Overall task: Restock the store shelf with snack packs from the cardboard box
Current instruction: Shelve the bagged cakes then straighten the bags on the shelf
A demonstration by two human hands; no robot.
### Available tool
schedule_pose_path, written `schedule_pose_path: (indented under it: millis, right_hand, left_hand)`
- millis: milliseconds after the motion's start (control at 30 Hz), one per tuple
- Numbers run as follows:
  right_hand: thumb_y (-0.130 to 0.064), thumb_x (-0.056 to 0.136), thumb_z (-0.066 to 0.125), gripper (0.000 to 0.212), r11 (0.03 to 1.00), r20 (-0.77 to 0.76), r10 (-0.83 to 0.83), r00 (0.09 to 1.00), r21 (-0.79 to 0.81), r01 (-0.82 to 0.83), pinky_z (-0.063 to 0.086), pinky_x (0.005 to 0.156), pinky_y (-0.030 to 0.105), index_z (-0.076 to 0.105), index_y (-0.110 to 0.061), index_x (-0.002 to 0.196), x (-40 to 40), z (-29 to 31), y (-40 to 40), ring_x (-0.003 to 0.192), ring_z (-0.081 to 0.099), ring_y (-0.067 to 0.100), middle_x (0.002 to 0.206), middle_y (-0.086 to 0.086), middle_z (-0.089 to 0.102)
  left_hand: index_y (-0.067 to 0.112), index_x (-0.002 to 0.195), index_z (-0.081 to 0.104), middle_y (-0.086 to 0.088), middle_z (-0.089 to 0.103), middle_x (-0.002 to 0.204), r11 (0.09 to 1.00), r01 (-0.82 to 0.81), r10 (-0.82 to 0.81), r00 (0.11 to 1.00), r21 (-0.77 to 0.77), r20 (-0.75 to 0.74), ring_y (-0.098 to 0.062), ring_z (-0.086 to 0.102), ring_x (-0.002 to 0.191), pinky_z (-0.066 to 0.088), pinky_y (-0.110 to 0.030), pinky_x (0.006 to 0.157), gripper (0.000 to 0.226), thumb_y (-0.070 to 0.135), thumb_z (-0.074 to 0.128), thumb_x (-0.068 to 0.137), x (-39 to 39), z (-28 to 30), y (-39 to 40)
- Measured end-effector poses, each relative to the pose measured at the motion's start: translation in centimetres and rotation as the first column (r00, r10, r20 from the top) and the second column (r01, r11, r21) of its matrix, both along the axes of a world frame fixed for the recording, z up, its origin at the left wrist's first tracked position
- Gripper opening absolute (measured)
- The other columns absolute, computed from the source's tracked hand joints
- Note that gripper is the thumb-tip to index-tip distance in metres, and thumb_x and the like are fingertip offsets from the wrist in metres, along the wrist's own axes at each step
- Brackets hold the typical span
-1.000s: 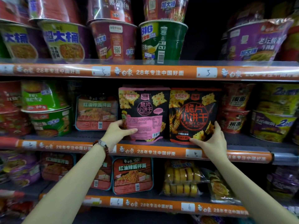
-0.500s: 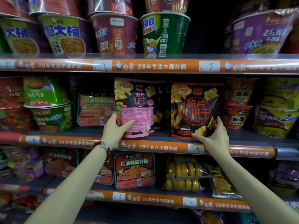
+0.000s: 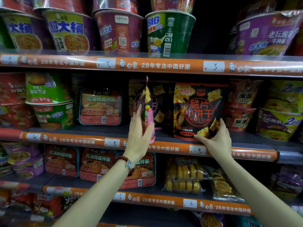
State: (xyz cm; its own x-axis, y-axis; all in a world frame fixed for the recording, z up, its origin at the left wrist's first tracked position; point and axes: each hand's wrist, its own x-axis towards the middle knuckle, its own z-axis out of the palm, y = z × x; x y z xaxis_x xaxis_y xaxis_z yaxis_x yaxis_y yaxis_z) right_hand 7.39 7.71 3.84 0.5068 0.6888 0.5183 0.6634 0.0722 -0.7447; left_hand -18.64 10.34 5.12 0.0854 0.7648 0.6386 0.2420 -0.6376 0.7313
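Left hand (image 3: 139, 136) gripping pink-edged snack pack (image 3: 148, 108) turned edge-on, right hand (image 3: 216, 138) clasping orange snack pack (image 3: 197, 110) — upright on middle shelf (image 3: 91, 141)

Your pink-edged snack pack (image 3: 148, 108) stands on the middle shelf (image 3: 91, 139), turned edge-on toward you, its bottom at the shelf's front lip. Well to its right, your orange-trimmed black pack (image 3: 197, 110) stands upright and faces you squarely, printed with crackers and "CRISPY CHIP". More dark packs (image 3: 161, 102) stand behind, between them.
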Motion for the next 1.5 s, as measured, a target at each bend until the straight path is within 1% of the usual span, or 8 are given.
schedule_pose_path:
  millis: [100,233,600,767,1000,1100,1267,1500]
  right_hand:
    - [-0.043,0.063,0.086,0.119,1.000,0.005,-0.005,1.000,0.006,0.004,0.038,0.106,0.046,0.014,-0.014,0.153,0.1,-0.1,0.1,0.139,0.034,0.028,0.152,0.011,0.034]
    - [-0.044,0.063,0.086,0.119,1.000,0.012,-0.010,1.000,0.011,0.010,0.039,0.105,0.045,0.015,-0.014,0.153,0.1,-0.2,0.1,0.138,0.036,0.028,0.150,0.011,0.036]
    - [-0.044,0.064,0.086,0.117,1.000,0.025,-0.015,1.000,0.023,0.014,0.039,0.104,0.043,0.016,-0.014,0.153,0.1,-0.4,0.0,0.138,0.036,0.028,0.151,0.010,0.035]
    - [-0.046,0.064,0.085,0.118,1.000,0.024,-0.004,1.000,0.021,0.004,0.038,0.106,0.044,0.015,-0.014,0.153,0.2,-0.4,0.1,0.139,0.034,0.027,0.151,0.010,0.034]
    - [-0.047,0.064,0.085,0.119,1.000,0.032,-0.016,0.999,0.028,0.015,0.038,0.107,0.044,0.015,-0.014,0.153,0.3,-0.6,0.3,0.139,0.033,0.027,0.151,0.010,0.034]
    - [-0.047,0.064,0.085,0.119,1.000,0.033,-0.017,0.999,0.026,0.017,0.039,0.106,0.044,0.015,-0.015,0.153,0.3,-0.6,0.3,0.138,0.035,0.027,0.150,0.011,0.035]
    - [-0.046,0.064,0.085,0.118,0.999,0.032,-0.013,0.999,0.034,0.012,0.039,0.105,0.042,0.014,-0.015,0.153,0.3,-0.7,0.3,0.138,0.035,0.027,0.150,0.011,0.036]
    - [-0.045,0.064,0.085,0.118,1.000,0.025,-0.009,1.000,0.026,0.008,0.038,0.105,0.042,0.015,-0.014,0.153,0.3,-0.5,0.2,0.138,0.035,0.027,0.149,0.011,0.036]
  left_hand:
    - [0.057,0.141,0.009,0.010,0.028,0.154,0.996,0.084,-0.085,0.996,-0.033,-0.027,-0.015,0.025,0.143,0.027,-0.048,0.115,0.057,0.054,0.035,0.091,-0.2,-0.4,0.2]
    - [0.041,0.146,0.018,0.007,0.042,0.147,0.997,-0.003,0.013,0.991,0.076,-0.136,-0.013,0.044,0.132,0.043,-0.039,0.105,0.054,0.044,0.039,0.096,-0.6,-0.4,0.0]
    - [0.056,0.129,0.041,0.019,0.045,0.139,0.999,0.033,-0.034,0.998,0.005,0.051,0.001,0.041,0.128,0.040,-0.039,0.108,0.039,0.043,0.045,0.093,-1.4,-0.8,0.9]
    - [0.037,0.141,0.032,0.016,0.050,0.124,0.985,0.021,-0.015,0.999,-0.169,0.035,0.003,0.050,0.109,0.044,-0.036,0.102,0.075,0.036,0.072,0.078,-1.8,0.4,3.1]
    - [0.040,0.146,-0.006,0.009,0.018,0.157,0.948,0.033,-0.087,0.984,-0.317,-0.156,-0.015,0.025,0.141,0.025,-0.042,0.116,0.123,0.058,0.079,0.059,0.2,2.2,5.4]
    - [0.038,0.148,-0.003,0.008,0.014,0.158,0.949,0.033,-0.080,0.987,-0.314,-0.137,-0.015,0.020,0.143,0.022,-0.042,0.117,0.122,0.058,0.078,0.060,0.8,2.1,5.7]
    - [0.034,0.144,0.028,0.003,0.045,0.139,0.876,0.222,-0.234,0.972,-0.428,0.024,-0.011,0.046,0.120,0.036,-0.030,0.103,0.069,0.039,0.063,0.085,0.7,2.2,5.4]
    - [0.018,0.148,0.021,-0.005,0.039,0.146,0.886,0.072,-0.127,0.988,-0.458,-0.088,-0.022,0.041,0.132,0.036,-0.043,0.110,0.102,0.043,0.080,0.067,1.2,2.5,6.7]
